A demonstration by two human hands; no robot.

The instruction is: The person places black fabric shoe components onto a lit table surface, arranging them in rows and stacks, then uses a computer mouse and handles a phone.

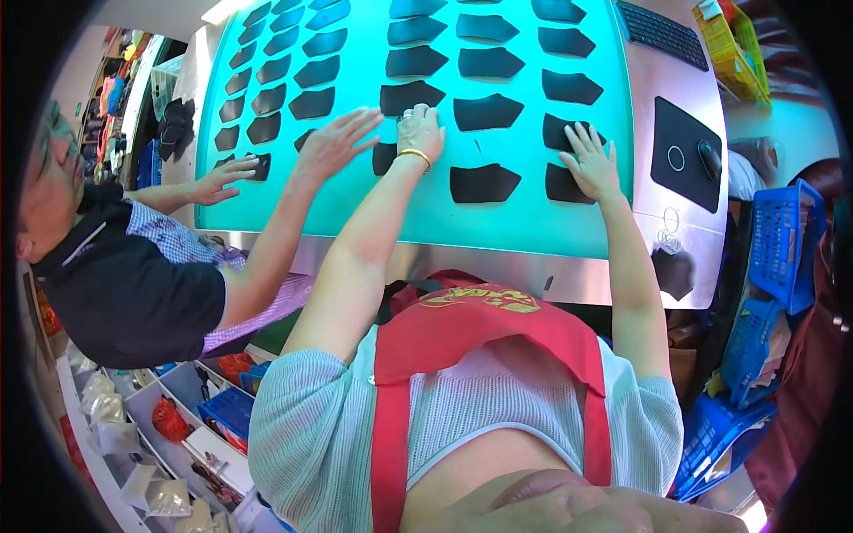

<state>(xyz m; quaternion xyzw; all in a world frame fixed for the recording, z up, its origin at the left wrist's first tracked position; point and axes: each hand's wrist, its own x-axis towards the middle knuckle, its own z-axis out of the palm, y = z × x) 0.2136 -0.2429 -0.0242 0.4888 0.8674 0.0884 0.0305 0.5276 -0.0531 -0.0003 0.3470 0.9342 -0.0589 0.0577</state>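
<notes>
Rows of flat black cut pieces, each with one pointed end, lie on a turquoise work surface (355,209). My left hand (421,133), with a ring and a gold bangle, rests palm down at the lower edge of one black piece (412,95). Its fingertips touch down there, and the hand partly covers another black piece (384,160) just below. At the right, my right hand (591,164) lies with fingers spread over a black piece (557,133). The piece under its palm (563,185) is partly hidden. Neither hand lifts anything.
On the left a co-worker's hands (342,142) reach over the same surface. A keyboard (663,34), a mouse (709,160) and a black pad (675,147) sit on the metal edge at right. Blue baskets (782,240) and a yellow basket (733,53) stand beyond it.
</notes>
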